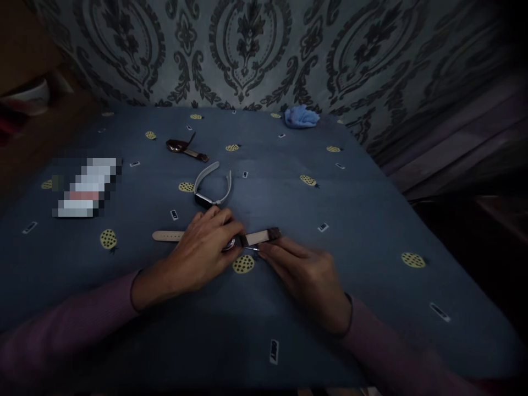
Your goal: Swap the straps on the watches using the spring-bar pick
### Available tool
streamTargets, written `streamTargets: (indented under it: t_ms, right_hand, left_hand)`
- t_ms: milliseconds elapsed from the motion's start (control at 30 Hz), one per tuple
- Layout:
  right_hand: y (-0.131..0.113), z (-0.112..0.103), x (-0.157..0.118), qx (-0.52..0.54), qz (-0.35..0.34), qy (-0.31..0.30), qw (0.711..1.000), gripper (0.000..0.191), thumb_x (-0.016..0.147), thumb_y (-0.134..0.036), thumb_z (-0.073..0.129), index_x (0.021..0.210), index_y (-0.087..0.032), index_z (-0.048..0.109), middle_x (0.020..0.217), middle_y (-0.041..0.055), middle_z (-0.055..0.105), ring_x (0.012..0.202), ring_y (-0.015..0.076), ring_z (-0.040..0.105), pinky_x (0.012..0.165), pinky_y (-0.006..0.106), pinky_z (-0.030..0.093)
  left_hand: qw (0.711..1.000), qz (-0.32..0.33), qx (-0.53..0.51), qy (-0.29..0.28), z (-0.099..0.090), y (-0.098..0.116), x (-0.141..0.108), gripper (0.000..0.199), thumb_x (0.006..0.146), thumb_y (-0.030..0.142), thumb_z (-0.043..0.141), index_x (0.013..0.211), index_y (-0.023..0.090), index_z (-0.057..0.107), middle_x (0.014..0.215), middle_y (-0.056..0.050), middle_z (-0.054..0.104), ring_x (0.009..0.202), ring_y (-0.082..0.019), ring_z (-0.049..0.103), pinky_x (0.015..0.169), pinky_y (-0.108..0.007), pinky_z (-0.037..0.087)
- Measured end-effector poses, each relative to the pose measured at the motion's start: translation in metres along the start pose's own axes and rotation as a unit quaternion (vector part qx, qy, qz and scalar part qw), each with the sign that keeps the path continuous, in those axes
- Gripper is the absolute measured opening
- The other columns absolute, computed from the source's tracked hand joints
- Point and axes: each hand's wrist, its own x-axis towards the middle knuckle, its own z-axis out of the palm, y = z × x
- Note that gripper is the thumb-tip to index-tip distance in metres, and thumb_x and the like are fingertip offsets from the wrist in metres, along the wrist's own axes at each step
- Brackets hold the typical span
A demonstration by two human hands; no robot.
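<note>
A wristwatch (256, 237) with a strap that is pale on its inner side lies stretched out on the blue tablecloth. My left hand (206, 242) is closed on its case, covering most of it, and the pale strap end sticks out to the left. Between the fingertips of my right hand (305, 275) is a thin metal tool (251, 249), its tip beside the joint of case and right strap. A smartwatch with a light band (226, 193) lies just beyond my left fingers. Further back lies a brown watch (177, 146).
A crumpled blue cloth (302, 116) lies at the table's back edge by the patterned wall. A blurred-out flat object (88, 187) is on the left. The tablecloth (363, 231) has pineapple prints. A white bowl (33, 99) stands at the far left.
</note>
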Motion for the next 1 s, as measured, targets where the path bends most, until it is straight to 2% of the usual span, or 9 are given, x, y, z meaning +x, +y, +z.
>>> streamTargets:
  t_ms: [167, 300, 367, 467, 733, 867, 1000]
  right_hand:
    - [0.004, -0.011, -0.001, -0.010, -0.002, 0.000, 1.000, 0.025, 0.104, -0.023, 0.045, 0.090, -0.020, 0.065, 0.070, 0.0012, 0.069, 0.059, 0.0143, 0.064, 0.059, 0.026, 0.046]
    - [0.014, -0.022, 0.008, -0.028, 0.061, 0.032, 0.997, 0.022, 0.102, -0.023, 0.042, 0.083, -0.022, 0.053, 0.070, 0.0037, 0.063, 0.061, 0.0180, 0.061, 0.057, 0.029, 0.044]
    - [0.018, -0.025, 0.015, 0.022, 0.094, 0.005, 0.995, 0.016, 0.100, -0.021, 0.042, 0.087, -0.023, 0.049, 0.071, 0.0024, 0.063, 0.059, 0.0172, 0.061, 0.053, 0.028, 0.044]
    - [0.020, -0.022, 0.024, 0.102, 0.117, -0.038, 0.987, 0.010, 0.099, -0.018, 0.039, 0.093, -0.024, 0.045, 0.073, 0.0002, 0.063, 0.056, 0.0156, 0.061, 0.051, 0.026, 0.045]
    - [0.025, -0.012, 0.027, 0.117, 0.084, -0.054, 0.988, 0.015, 0.096, -0.013, 0.033, 0.094, -0.024, 0.044, 0.075, 0.0013, 0.062, 0.059, 0.0168, 0.059, 0.056, 0.028, 0.045]
    - [0.039, -0.007, 0.030, 0.035, 0.108, -0.052, 0.992, 0.017, 0.091, -0.011, 0.038, 0.097, -0.021, 0.050, 0.080, 0.0050, 0.064, 0.068, 0.0207, 0.063, 0.060, 0.031, 0.047]
    - [0.041, -0.005, 0.034, -0.085, 0.080, -0.038, 0.992, 0.037, 0.084, -0.008, 0.046, 0.118, -0.015, 0.057, 0.106, 0.0144, 0.066, 0.092, 0.0305, 0.061, 0.073, 0.042, 0.048]
  left_hand:
    - [1.000, 0.001, -0.015, -0.005, 0.001, -0.001, 0.001, 0.006, 0.090, 0.018, 0.064, 0.095, 0.021, 0.065, 0.096, -0.002, 0.059, 0.093, -0.022, 0.052, 0.079, -0.039, 0.043]
    - [0.999, 0.005, -0.040, -0.022, -0.007, -0.004, -0.003, 0.016, 0.089, 0.019, 0.067, 0.104, 0.020, 0.063, 0.098, -0.002, 0.057, 0.096, -0.023, 0.053, 0.081, -0.039, 0.045]
    - [0.998, 0.000, -0.058, -0.023, -0.012, -0.008, -0.007, 0.025, 0.088, 0.019, 0.067, 0.111, 0.021, 0.059, 0.105, -0.003, 0.057, 0.100, -0.023, 0.053, 0.084, -0.038, 0.046]
    - [0.998, -0.025, -0.051, -0.016, -0.018, -0.014, -0.015, 0.025, 0.090, 0.022, 0.064, 0.114, 0.022, 0.057, 0.108, -0.003, 0.057, 0.098, -0.023, 0.055, 0.082, -0.038, 0.047]
    - [1.000, -0.012, -0.013, 0.004, -0.013, -0.021, -0.020, 0.018, 0.090, 0.023, 0.063, 0.108, 0.019, 0.060, 0.102, -0.004, 0.057, 0.094, -0.023, 0.055, 0.081, -0.038, 0.048]
    - [1.000, -0.011, -0.010, 0.003, -0.012, -0.021, -0.020, 0.015, 0.090, 0.022, 0.064, 0.104, 0.018, 0.060, 0.099, -0.004, 0.057, 0.092, -0.022, 0.054, 0.080, -0.038, 0.048]
    - [1.000, -0.007, -0.019, 0.014, -0.011, -0.022, -0.020, 0.016, 0.091, 0.022, 0.063, 0.106, 0.018, 0.060, 0.097, -0.003, 0.056, 0.090, -0.022, 0.054, 0.079, -0.037, 0.048]
